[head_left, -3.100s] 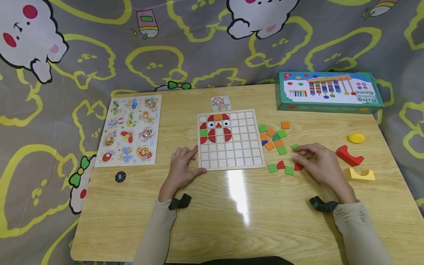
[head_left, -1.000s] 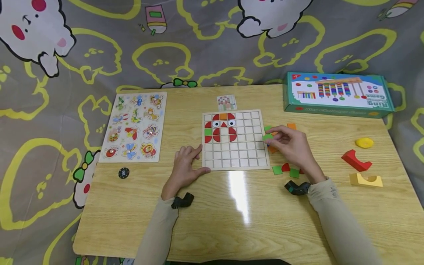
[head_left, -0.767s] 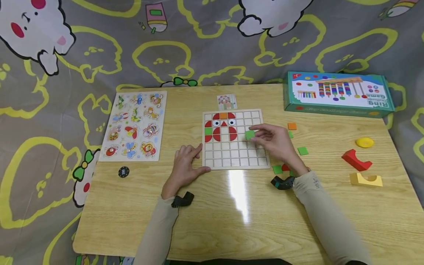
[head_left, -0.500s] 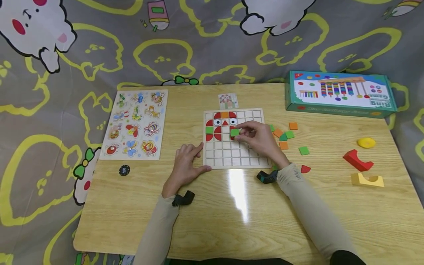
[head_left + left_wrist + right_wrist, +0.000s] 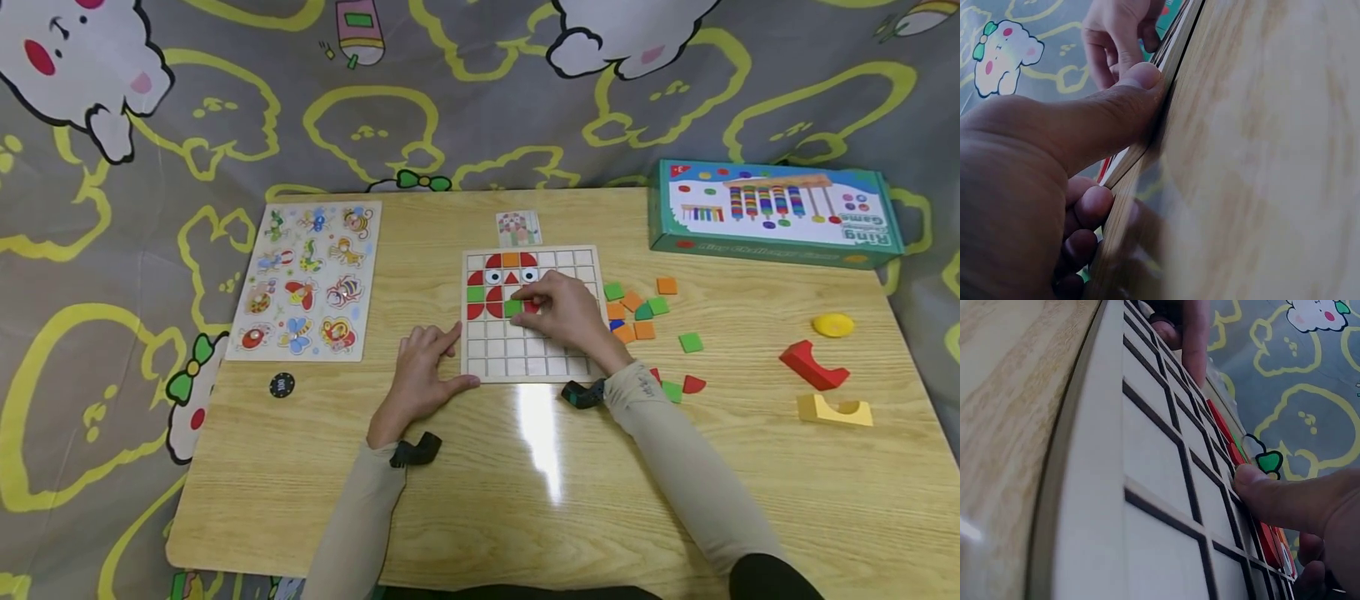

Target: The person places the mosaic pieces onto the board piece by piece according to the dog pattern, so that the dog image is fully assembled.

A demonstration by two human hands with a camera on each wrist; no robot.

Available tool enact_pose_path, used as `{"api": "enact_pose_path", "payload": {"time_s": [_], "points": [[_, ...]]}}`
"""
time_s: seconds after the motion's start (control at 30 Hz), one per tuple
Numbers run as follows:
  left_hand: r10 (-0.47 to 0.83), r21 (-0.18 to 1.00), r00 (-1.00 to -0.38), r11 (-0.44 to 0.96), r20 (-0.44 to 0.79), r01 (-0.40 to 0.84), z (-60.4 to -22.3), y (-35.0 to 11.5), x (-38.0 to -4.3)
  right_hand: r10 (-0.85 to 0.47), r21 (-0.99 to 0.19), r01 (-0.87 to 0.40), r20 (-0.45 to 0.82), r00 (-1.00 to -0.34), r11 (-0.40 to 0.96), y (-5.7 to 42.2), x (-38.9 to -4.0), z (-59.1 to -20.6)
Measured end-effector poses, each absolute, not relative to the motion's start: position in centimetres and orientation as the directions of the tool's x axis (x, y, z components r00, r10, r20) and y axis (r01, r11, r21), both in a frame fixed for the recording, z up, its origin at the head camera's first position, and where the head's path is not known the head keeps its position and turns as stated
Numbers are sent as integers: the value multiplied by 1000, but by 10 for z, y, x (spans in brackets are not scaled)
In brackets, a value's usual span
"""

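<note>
A square wooden grid board (image 5: pixel 487 371) lies at mid-table with red, orange and green pieces and two eye pieces set in its upper left cells. Between thumb and index finger, my right hand (image 5: pixel 567 312) pinches a green square tile (image 5: pixel 513 309) at a cell between red rounded pieces. The right wrist view has the thumb (image 5: pixel 1291 499) low over the grid, the tile hidden. My left hand (image 5: pixel 422 375) rests at the board's lower left corner, thumb on the front edge and index finger along the left side. In the left wrist view the thumb (image 5: pixel 1116 106) touches the rim.
Loose orange, green, blue and red pieces (image 5: pixel 632 300) lie right of the board. A picture card (image 5: pixel 518 227) is behind it. An insect puzzle (image 5: pixel 303 283) and black chip (image 5: pixel 282 385) are left; a green box (image 5: pixel 776 248) and red, yellow blocks (image 5: pixel 813 365) are right.
My right hand has moved left from the loose pieces, bringing the green square tile over the board and down to a cell. The left hand has stayed at the board's corner.
</note>
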State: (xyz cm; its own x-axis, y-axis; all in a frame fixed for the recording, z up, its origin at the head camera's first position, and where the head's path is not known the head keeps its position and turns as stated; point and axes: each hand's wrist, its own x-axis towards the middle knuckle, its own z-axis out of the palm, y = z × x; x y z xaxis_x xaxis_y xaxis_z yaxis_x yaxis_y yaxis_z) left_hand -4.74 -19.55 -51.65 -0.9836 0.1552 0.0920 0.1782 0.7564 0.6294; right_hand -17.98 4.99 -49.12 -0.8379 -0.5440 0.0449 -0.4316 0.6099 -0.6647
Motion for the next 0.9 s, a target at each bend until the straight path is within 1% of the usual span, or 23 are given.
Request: {"api": "enact_pose_path", "payload": {"time_s": [0.13,0.33,0.5,0.7,0.8,0.9], "points": [[158,626,-983,758,96,183,-516,-195,-49,-550,-641,-428,11,-835,637,50,-179,-487],[160,625,-982,758,100,187,-512,-194,-49,-540,-649,-412,3,-842,640,51,-178,-484],[158,621,-981,761,109,191,-511,-193,-49,-542,-632,-412,-15,-840,656,51,-179,-482],[156,620,-981,761,116,194,-513,-192,-47,-538,-658,-430,45,-842,619,61,-179,-481],[153,624,-982,758,109,188,-514,-192,-47,-520,-682,-427,79,-850,593,76,-178,-478],[147,623,-985,763,95,174,-515,-193,-46,-490,-702,-396,75,-868,592,97,-177,-473]]}}
